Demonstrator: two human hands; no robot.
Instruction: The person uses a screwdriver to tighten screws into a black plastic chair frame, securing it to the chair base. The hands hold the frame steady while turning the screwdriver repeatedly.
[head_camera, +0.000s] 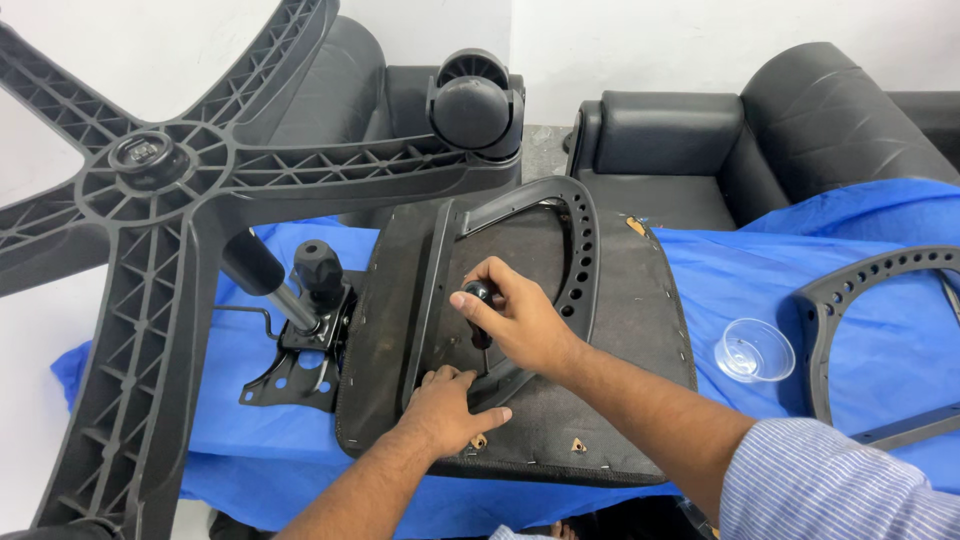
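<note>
An upturned black chair seat (640, 300) lies on a blue cloth (720, 270). A grey plastic armrest frame (575, 250) with a row of holes rests on the seat's underside. My right hand (515, 320) grips a black-handled screwdriver (480, 320), its shaft pointing down at the armrest's base. My left hand (445, 410) presses flat on the seat beside that base, fingers touching the armrest bracket. The chair's tilt mechanism (300, 350) with a gas cylinder (265, 275) and knob (320, 270) sits at the seat's left edge.
A five-arm black chair base (160, 200) with a caster wheel (475, 105) looms at the left. A second grey armrest (870, 300) and a clear plastic cup (755, 350) lie on the cloth at right. Black leather armchairs (720, 140) stand behind.
</note>
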